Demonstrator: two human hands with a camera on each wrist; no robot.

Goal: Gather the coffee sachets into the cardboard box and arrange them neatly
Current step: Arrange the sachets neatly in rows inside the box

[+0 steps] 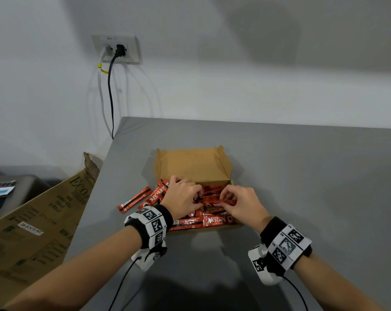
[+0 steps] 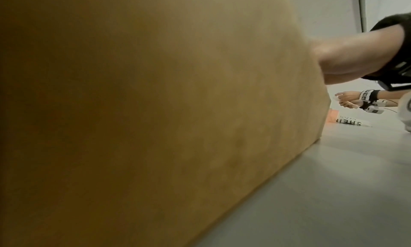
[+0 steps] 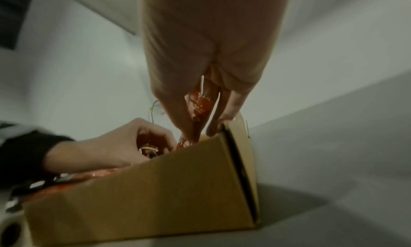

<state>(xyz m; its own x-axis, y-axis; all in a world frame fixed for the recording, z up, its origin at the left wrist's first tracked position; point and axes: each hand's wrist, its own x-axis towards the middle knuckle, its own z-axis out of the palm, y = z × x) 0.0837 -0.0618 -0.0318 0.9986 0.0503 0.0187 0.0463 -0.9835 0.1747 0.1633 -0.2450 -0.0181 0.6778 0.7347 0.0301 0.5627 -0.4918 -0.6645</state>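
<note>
At centre frame in the head view, your left hand point(image 1: 182, 197) and right hand point(image 1: 242, 204) each pinch an end of one red foil coffee sachet point(image 1: 214, 202), its long axis running left to right above the open brown cardboard box point(image 1: 191, 163) (already heaped with sachets). Two more red sachets point(image 1: 135, 199) lie angled on the grey table point(image 1: 313, 176) just left of the box.

"NESCAFÉ CLASSIC" in white on the red foil sachet point(image 1: 219, 221) at the near edge of the brown cardboard box point(image 1: 191, 163). "ECO" in green on the large brown cardboard sheet point(image 1: 39, 218) at left, with a white sticker point(image 1: 30, 228) too small to read surely.
</note>
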